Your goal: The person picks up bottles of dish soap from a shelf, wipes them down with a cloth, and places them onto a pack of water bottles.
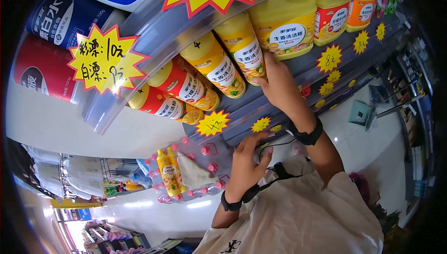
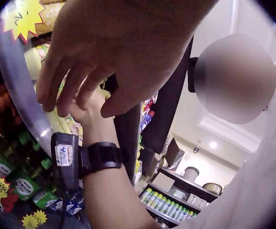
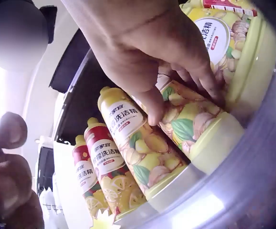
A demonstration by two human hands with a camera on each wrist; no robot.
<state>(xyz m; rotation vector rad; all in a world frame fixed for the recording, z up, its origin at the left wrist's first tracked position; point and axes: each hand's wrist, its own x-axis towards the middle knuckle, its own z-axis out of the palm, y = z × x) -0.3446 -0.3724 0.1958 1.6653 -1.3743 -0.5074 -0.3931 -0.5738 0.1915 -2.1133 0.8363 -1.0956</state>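
A: Layout, big stuff first?
B: Long grey shelf, bottles in a row. Below it, film-wrapped pack of pink-capped bottles.
A: Next size down?
B: Big yellow plastic jug, white oval label, reads 家家宜 生姜洗洁精. Left of it in head view: slim yellow plastic bottle with ginger print, same brand and wording. That's the one in the grip.
A: Its axis?
B: Upper left to lower right in head view, base end low. Roughly parallel to the matching yellow bottle beside it. Cap end hidden.
A: Hands?
B: Right hand is nearer, at the bottle's jug side. Thumb on one side, fingers round the other, partly closed to bottle width. Left hand sits apart, nearer the torso; fingers loosely bent, half open, nothing seen in it.
A: Other text?
B: Red-and-yellow bottle, further left: 柠檬洗洁精. Large yellow starburst tag: 彩漂 10元, 白漂 9元. Smaller starbursts: 8元 tag, 4元 tag. Tiniest tags: can't read reliably.
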